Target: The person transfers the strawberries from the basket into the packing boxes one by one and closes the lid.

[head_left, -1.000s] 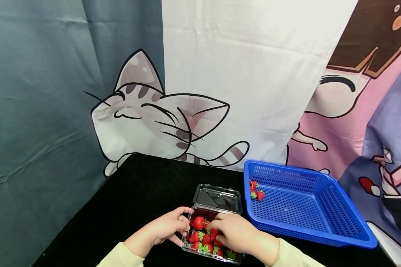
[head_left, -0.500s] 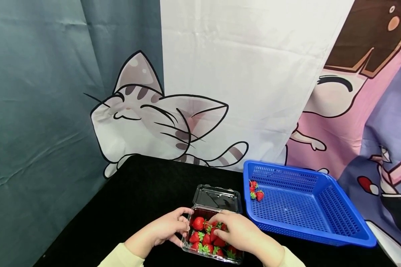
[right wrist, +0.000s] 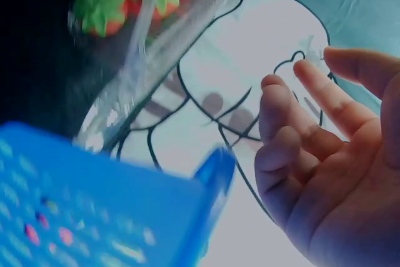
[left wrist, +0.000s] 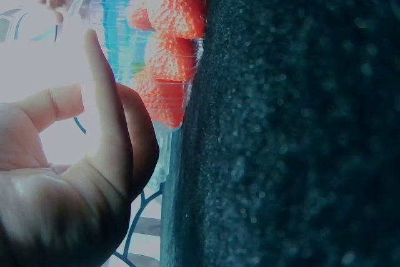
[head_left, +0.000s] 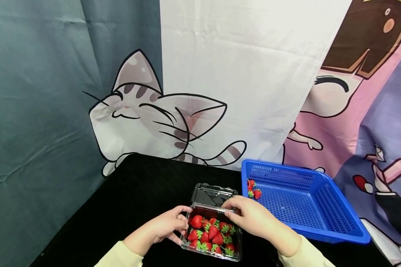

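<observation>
A clear plastic clamshell box (head_left: pixel 211 254) full of red strawberries (head_left: pixel 213 232) with green leaves lies on the black cloth in the head view. Its lid (head_left: pixel 209 194) is folded back, away from the person. My left hand (head_left: pixel 163 225) holds the box along its left side, index finger at the far corner. Over the box's right rim, by the lid hinge, hovers my right hand (head_left: pixel 254 218), fingers loosely bent. In the right wrist view nothing is between the fingers of the right hand (right wrist: pixel 331 161). Through the box wall, strawberries (left wrist: pixel 175 10) show in the left wrist view.
Right of the box stands a blue perforated basket (head_left: pixel 287 207), with several strawberries (head_left: pixel 257 194) in its left corner. Black cloth (head_left: pixel 147 185) covers the table. Behind it hangs a curtain (head_left: pixel 200 66) printed with a cartoon cat.
My right hand has let go of a strawberry in the box and moved up and right toward the rim, uncovering the fruit at the right. The left hand keeps its place.
</observation>
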Demonstrator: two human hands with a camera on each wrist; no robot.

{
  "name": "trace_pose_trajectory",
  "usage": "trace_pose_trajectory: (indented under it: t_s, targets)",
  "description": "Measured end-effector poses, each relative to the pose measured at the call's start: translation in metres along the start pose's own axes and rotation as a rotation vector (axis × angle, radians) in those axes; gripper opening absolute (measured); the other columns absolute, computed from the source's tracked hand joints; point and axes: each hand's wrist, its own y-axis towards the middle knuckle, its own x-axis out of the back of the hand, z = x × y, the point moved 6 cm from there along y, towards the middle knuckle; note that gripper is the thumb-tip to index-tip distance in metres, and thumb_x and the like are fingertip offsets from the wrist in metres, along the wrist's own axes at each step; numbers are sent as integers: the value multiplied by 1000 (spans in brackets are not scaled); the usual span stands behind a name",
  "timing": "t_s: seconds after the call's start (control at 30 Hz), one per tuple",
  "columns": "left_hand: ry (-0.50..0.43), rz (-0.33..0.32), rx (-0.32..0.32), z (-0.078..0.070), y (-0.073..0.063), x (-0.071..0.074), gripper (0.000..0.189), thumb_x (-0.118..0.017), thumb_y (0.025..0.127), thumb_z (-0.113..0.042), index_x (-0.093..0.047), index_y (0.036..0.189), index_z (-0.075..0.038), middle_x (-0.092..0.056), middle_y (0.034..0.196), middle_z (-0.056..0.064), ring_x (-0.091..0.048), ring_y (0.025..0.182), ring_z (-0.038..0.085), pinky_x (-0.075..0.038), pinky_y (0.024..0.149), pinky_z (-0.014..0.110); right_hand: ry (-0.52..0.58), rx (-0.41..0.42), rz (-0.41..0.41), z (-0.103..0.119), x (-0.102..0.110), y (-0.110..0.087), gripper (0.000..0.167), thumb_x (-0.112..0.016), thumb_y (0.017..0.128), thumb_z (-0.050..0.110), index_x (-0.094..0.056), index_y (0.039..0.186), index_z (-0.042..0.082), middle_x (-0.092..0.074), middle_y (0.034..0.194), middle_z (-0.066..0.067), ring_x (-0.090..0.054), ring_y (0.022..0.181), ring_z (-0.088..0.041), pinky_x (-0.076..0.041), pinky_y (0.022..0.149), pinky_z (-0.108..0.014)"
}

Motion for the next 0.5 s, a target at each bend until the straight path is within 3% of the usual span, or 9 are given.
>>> trace_pose_trajectory:
  t_s: [0.23,0.5]
  targets:
    - [4,-13,-3,0,0,0,61,-58,84,-1,-38,141,-4,-57,98,12,-57,78,20,-60,54,34,-30,-50,-37,-15,29,6,10,-64,96,32,-70,103,32,-59,86,19,-50,65,-2,-44,57,-23]
    - [-2,-11,-9,3,-1,-1,60,-59,83,-1,-40,140,-4,-58,98,12,-57,76,18,-60,53,33,-18,-157,-77,-48,58,12,9,-64,96,25,-71,101,21,-62,81,12,-55,66,-6,-48,62,-29]
